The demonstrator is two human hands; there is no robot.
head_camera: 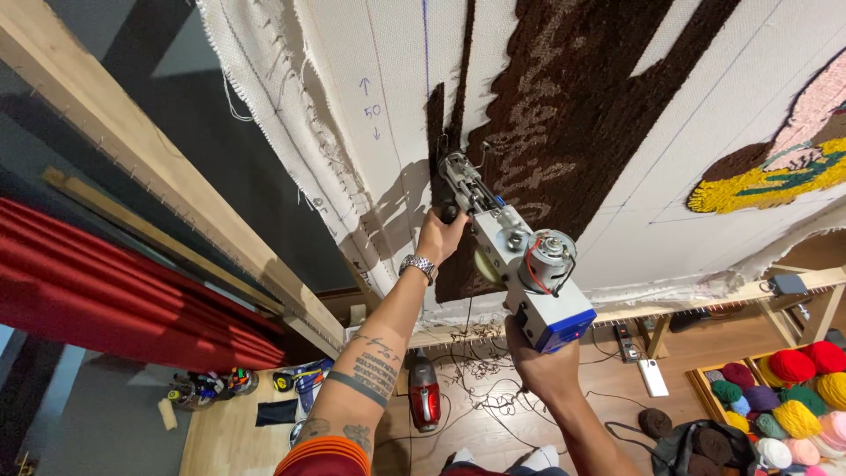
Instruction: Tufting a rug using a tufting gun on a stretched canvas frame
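Tufting gun [515,264] against woven cloth [564,115]

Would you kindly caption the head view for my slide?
Left hand and right hand press a tufting gun against stretched cloth, filling brown pile.

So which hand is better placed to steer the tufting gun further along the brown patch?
Probably the left hand: it grips the front handle beside the needle end of the tufting gun, right at the cloth. The right hand holds the rear grip, farther from the brown patch.
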